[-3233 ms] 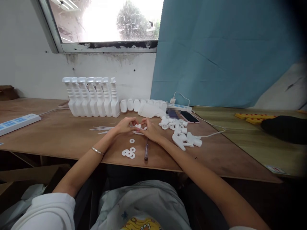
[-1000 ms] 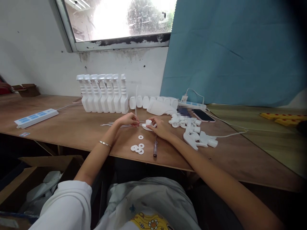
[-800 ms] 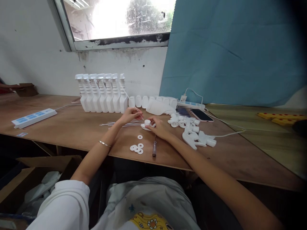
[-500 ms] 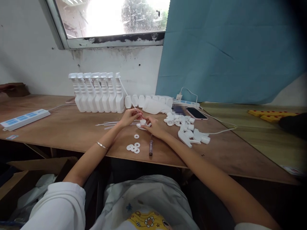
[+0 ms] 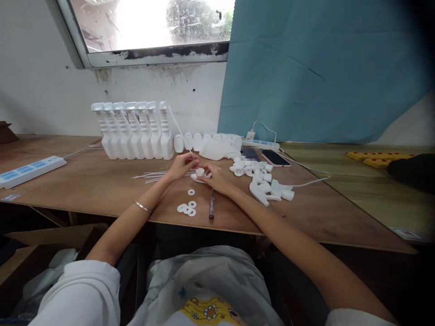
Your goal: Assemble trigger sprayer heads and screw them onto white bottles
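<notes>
The right hand (image 5: 218,178), nearer, grips the white spray head (image 5: 200,172) from its right; just above the spray head's left side, the left hand (image 5: 182,167) pinches a straw (image 5: 179,127) slanting up leftward, lower end hidden.

I take the blue curtain (image 5: 306,68) as my marker. Left of it I see a window (image 5: 142,27) with smeared glass. By its lower edge I have a white charger (image 5: 250,135), a power strip (image 5: 261,143) and a dark-screened phone (image 5: 276,158). Below its right part I make out yellow pieces (image 5: 377,158) beside a dark object (image 5: 416,171), too unclear to name. Far left of it I spot another power strip (image 5: 32,171) and an open cardboard box (image 5: 50,235), set lower.
</notes>
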Motion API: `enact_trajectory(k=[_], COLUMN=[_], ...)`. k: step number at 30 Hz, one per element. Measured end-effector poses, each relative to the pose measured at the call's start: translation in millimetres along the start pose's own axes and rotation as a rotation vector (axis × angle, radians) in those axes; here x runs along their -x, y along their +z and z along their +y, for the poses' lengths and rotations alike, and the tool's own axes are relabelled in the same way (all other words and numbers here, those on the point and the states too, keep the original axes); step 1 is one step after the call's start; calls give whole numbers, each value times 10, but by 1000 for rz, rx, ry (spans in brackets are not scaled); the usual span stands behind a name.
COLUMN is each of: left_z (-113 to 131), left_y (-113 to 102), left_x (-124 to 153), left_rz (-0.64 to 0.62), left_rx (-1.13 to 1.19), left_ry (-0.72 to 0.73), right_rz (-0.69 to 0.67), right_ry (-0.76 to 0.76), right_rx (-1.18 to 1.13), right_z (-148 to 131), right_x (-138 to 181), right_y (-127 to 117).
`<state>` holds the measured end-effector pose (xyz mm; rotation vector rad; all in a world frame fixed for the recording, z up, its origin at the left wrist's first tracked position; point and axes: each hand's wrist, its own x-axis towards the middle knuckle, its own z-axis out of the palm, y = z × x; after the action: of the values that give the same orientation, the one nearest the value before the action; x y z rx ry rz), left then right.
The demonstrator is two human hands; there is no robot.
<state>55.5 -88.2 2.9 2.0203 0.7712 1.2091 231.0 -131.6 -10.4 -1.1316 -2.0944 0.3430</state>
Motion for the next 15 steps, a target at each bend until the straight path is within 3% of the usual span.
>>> enact_trajectory(k=[15], left_z=[14], left_y=[44], left_x=[15], left_rz=[68], left_rx=[-9], left_ry=[22], right_rz=[16], right_ry=[4], right_rx=[-4], right_z=[-8], right_x=[-3], right_y=[5])
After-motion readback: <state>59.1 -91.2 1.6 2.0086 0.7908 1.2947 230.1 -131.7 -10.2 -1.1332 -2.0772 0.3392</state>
